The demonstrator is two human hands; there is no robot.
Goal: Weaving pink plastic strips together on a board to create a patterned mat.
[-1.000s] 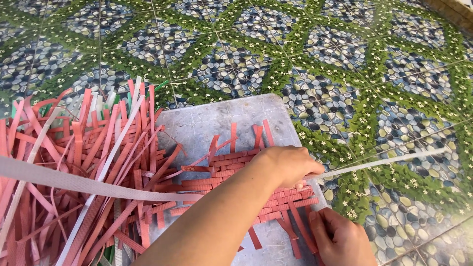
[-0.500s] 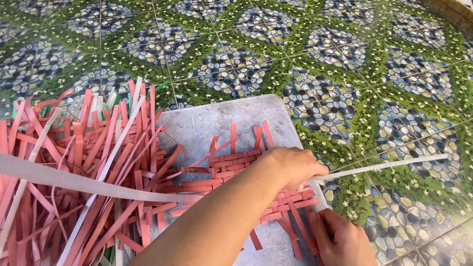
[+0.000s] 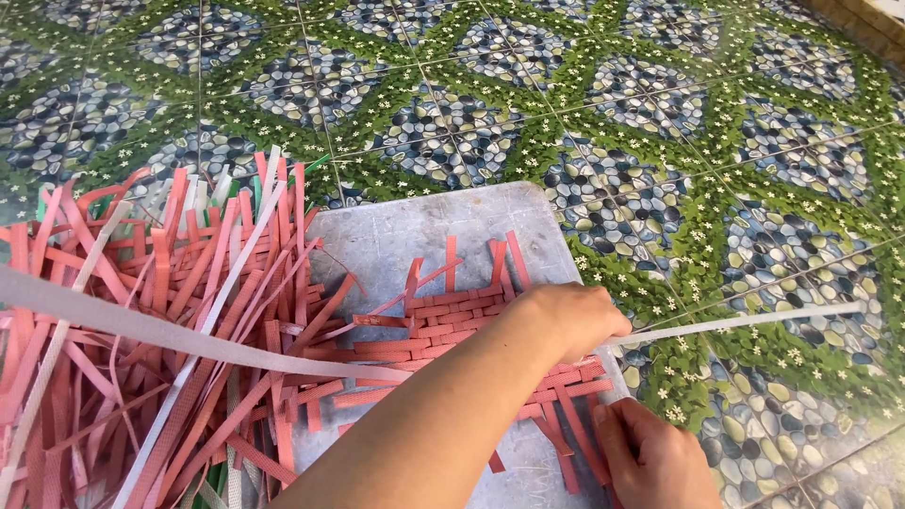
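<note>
The woven mat (image 3: 471,325) is salmon pink, its plaited strips forming a brick-like weave. The loose strips (image 3: 160,320) are mostly pink, with a few white and green. The long strap (image 3: 745,322) is white. The board (image 3: 415,236) is mottled grey. The floor tiles (image 3: 660,123) show blue-grey pebbles between green diamond bands dotted with white flowers.

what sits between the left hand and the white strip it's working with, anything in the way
Nothing visible does. The left hand rests on the pink woven mat with the white strip coming straight out from under its fingers. The right hand is apart, at the mat's near edge.
</note>
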